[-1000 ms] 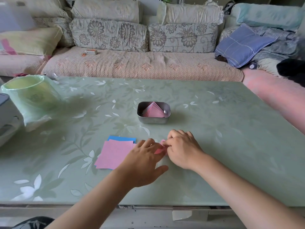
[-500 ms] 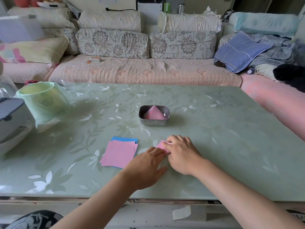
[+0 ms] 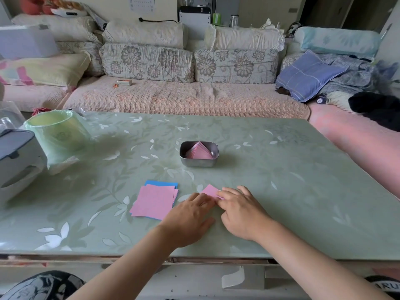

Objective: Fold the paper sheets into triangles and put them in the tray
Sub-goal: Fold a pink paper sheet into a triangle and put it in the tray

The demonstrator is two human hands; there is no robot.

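Paper sheet [image 3: 210,190], one pink one, lies on the table [image 3: 303,191] under two hands. The left hand [image 3: 190,215] presses it with flat fingers. The right hand [image 3: 241,211] bends its fingers on the edge; I cannot tell if it pinches. One stack [image 3: 154,201] lies just left. One tray [image 3: 199,164] of pink triangles [image 3: 200,153] sits farther back, with green table between.

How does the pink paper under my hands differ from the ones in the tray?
The pressed paper lies on the table under the left hand and right hand, one piece; the tray papers sit stacked in the metal tray, untouched. The tray papers show triangle points; the pressed paper's shape is partly hidden. Both are pink.
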